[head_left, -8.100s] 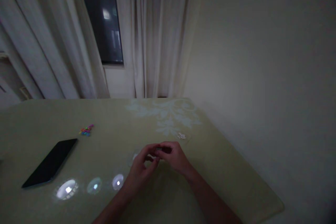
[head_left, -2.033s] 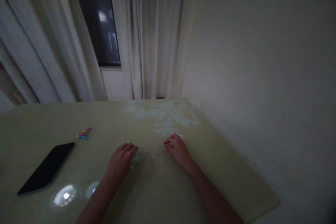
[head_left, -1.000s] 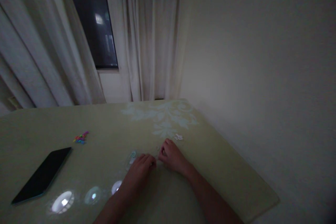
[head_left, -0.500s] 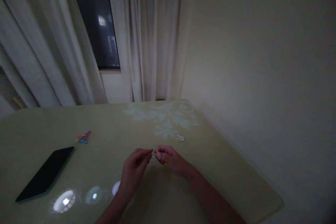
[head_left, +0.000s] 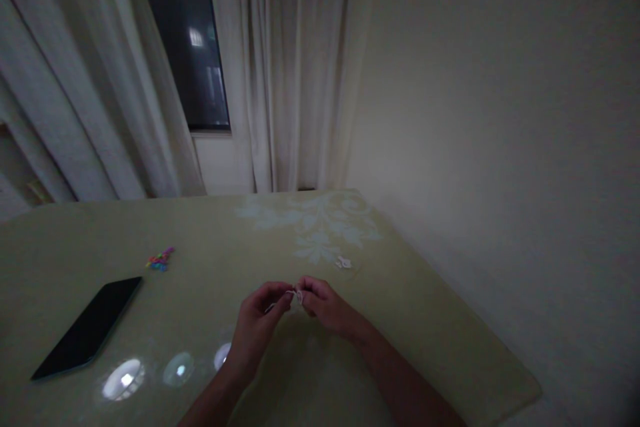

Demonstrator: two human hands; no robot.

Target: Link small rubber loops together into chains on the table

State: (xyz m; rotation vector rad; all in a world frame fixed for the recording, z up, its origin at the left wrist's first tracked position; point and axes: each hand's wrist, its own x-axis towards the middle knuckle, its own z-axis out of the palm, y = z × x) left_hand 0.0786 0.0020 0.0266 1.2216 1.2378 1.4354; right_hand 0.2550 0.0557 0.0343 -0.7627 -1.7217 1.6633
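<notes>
Above the table, my left hand (head_left: 257, 317) and my right hand (head_left: 325, 307) meet with fingertips nearly touching. A thin white string (head_left: 299, 295) is bunched in a small loop at the right thumb and forefinger. From there it runs across into the left hand, where thumb and fingers pinch it; a short stretch shows beneath the left fingers. Both hands are closed, and the fingers hide part of the string. Just beyond the right hand lies a small white item (head_left: 343, 262) on the table, too small to identify.
A dark flat tablet-like slab (head_left: 90, 328) lies at the left of the table (head_left: 400, 347). Behind it sits a small pile of colourful pieces (head_left: 160, 259). A pale wall (head_left: 490, 147) borders the table's right side; curtains (head_left: 300, 80) hang behind.
My left fingers have shifted slightly and closed on the white string, which now shows stretching between both hands. My right hand stays almost in place.
</notes>
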